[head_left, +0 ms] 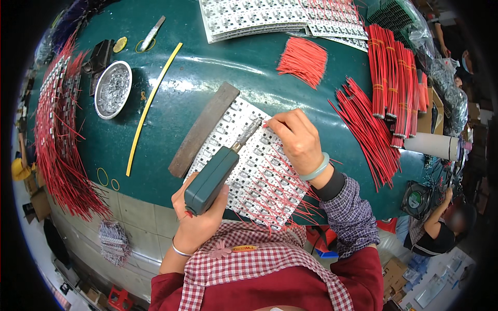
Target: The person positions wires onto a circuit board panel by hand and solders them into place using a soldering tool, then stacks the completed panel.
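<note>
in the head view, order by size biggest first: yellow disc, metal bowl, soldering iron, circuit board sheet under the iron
1. circuit board sheet
2. soldering iron and metal bowl: unsure, close in size and the iron seems nearer the camera
3. yellow disc

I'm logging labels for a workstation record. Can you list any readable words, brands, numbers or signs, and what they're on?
I won't copy wording, but print shows here:
Yellow label on the checked apron: some lettering.
Cardboard box, lower right: dark print, too blurred.
Black fan, right: green hub mark, too small.
White circuit board, centre: any fine markings too small.
</note>
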`<action>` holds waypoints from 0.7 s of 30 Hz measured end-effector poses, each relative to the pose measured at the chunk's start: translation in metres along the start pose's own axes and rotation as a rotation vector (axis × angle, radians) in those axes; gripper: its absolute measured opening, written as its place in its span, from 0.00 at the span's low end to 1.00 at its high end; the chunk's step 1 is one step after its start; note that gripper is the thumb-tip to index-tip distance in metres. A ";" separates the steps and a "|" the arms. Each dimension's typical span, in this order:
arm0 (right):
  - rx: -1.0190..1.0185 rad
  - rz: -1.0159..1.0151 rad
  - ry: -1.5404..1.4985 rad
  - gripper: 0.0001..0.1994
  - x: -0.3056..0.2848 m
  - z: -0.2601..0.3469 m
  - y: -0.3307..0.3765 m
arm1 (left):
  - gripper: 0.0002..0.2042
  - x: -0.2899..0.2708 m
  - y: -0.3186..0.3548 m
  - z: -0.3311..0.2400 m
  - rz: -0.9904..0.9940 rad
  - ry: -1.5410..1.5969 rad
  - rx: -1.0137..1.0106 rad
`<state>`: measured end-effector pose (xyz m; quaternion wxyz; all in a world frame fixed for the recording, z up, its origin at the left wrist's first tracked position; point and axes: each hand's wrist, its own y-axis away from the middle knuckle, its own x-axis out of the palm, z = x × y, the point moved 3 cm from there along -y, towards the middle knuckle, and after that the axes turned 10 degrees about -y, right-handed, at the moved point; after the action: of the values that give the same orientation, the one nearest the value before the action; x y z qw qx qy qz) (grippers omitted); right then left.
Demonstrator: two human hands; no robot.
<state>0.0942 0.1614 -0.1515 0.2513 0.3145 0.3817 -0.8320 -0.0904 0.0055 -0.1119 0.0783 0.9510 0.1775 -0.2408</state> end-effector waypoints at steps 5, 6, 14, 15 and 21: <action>-0.003 -0.007 0.008 0.12 0.000 0.001 -0.001 | 0.05 0.003 -0.002 0.004 0.010 -0.100 0.111; -0.002 -0.006 0.009 0.11 0.000 0.001 -0.001 | 0.05 0.003 -0.003 0.002 0.028 -0.186 0.169; 0.006 -0.008 0.003 0.11 0.000 0.001 -0.001 | 0.06 0.001 0.001 0.001 -0.032 -0.116 0.115; 0.005 -0.009 0.006 0.11 0.000 0.001 0.000 | 0.07 -0.001 0.002 0.000 -0.039 -0.115 0.115; 0.004 -0.008 0.008 0.11 0.000 0.000 0.000 | 0.09 -0.007 0.007 0.001 -0.072 0.019 0.016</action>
<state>0.0936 0.1612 -0.1512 0.2457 0.3169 0.3824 -0.8325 -0.0939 -0.0029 -0.1093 0.0603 0.9468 0.2107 -0.2356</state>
